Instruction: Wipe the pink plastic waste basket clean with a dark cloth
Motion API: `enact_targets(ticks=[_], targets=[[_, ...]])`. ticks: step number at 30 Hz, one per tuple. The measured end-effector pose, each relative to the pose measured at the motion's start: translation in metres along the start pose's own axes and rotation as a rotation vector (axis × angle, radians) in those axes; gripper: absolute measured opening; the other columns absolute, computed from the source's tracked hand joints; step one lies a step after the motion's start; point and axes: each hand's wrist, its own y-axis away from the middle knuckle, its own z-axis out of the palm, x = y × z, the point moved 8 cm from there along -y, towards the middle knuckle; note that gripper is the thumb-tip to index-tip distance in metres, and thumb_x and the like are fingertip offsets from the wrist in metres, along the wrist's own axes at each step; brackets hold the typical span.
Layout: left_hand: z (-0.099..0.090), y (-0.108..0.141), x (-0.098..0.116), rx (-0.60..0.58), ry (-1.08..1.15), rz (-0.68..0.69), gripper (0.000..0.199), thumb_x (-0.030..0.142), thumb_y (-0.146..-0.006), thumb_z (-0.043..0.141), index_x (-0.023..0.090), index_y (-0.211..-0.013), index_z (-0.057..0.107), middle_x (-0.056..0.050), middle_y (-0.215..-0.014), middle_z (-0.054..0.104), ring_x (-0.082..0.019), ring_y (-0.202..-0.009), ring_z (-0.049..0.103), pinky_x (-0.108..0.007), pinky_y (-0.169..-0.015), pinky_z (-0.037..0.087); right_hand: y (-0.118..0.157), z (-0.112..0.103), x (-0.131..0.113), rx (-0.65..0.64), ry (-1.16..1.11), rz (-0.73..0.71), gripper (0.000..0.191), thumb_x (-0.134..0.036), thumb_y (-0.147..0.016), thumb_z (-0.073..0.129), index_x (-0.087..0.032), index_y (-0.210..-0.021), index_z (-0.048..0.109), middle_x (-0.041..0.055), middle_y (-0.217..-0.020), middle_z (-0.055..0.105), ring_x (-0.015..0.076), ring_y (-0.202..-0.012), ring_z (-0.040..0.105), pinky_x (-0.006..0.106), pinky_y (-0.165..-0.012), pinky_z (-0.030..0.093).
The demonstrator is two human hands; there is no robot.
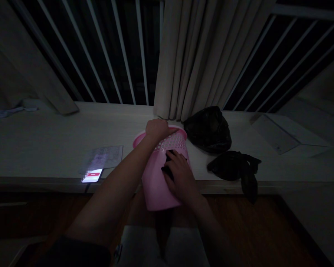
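A pink plastic wastebasket with a perforated band below its rim is tilted at the ledge's front edge, over my lap. My left hand is closed over the far part of the rim, its fingers partly hidden. With bent fingers, my right hand presses a small black piece of what looks like cloth against the basket's side. Dim light leaves the exact kind of that piece unclear.
On the pale ledge, a bulging black plastic bag and a smaller knotted one lie to the right. A white box stands beyond them. Leftward are a lit phone and a printed sheet. Curtains hang behind.
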Motion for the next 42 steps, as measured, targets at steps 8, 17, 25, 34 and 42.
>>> enact_targets(ticks=[8,17,25,34,42], targets=[[-0.002,0.002,-0.001,0.014,-0.010,-0.006,0.090,0.083,-0.076,0.025,0.013,-0.106,0.071,-0.020,-0.101,0.069,-0.033,-0.099,0.062,-0.041,-0.082,0.045,-0.001,-0.004,0.010,0.093,0.004,0.084,0.014,-0.014,-0.087,0.052,-0.014,-0.098,0.060,0.0175,-0.137,0.052,0.0310,-0.134,0.040,0.054,-0.109,0.034],[-0.003,0.002,0.001,0.022,-0.019,0.001,0.090,0.083,-0.077,0.024,0.011,-0.104,0.072,-0.021,-0.098,0.069,-0.034,-0.096,0.064,-0.041,-0.079,0.045,0.000,-0.001,0.002,0.045,0.004,0.102,0.013,-0.012,-0.086,0.053,-0.017,-0.095,0.061,0.0137,-0.136,0.055,0.0312,-0.134,0.041,0.056,-0.109,0.033],[-0.004,0.003,0.000,0.009,-0.028,-0.010,0.088,0.082,-0.077,0.027,0.012,-0.107,0.071,-0.021,-0.101,0.069,-0.034,-0.098,0.063,-0.040,-0.080,0.045,-0.001,-0.001,0.002,0.042,-0.003,0.064,0.014,-0.014,-0.087,0.052,-0.016,-0.098,0.061,0.0145,-0.137,0.053,0.0302,-0.135,0.040,0.054,-0.110,0.034],[-0.001,-0.001,-0.001,0.011,-0.031,-0.001,0.088,0.083,-0.077,0.025,0.014,-0.106,0.072,-0.020,-0.100,0.069,-0.034,-0.096,0.063,-0.041,-0.079,0.045,0.004,0.003,-0.004,-0.057,-0.118,-0.038,0.014,-0.014,-0.084,0.054,-0.019,-0.095,0.061,0.0090,-0.135,0.057,0.0262,-0.135,0.041,0.052,-0.113,0.030],[-0.002,0.001,-0.002,0.006,-0.040,-0.004,0.090,0.086,-0.074,0.028,0.014,-0.106,0.072,-0.020,-0.100,0.070,-0.033,-0.096,0.063,-0.039,-0.078,0.045,0.009,0.014,-0.029,-0.153,-0.163,-0.189,0.012,-0.015,-0.080,0.059,-0.021,-0.089,0.064,0.0043,-0.125,0.064,0.0227,-0.132,0.045,0.045,-0.114,0.029]])
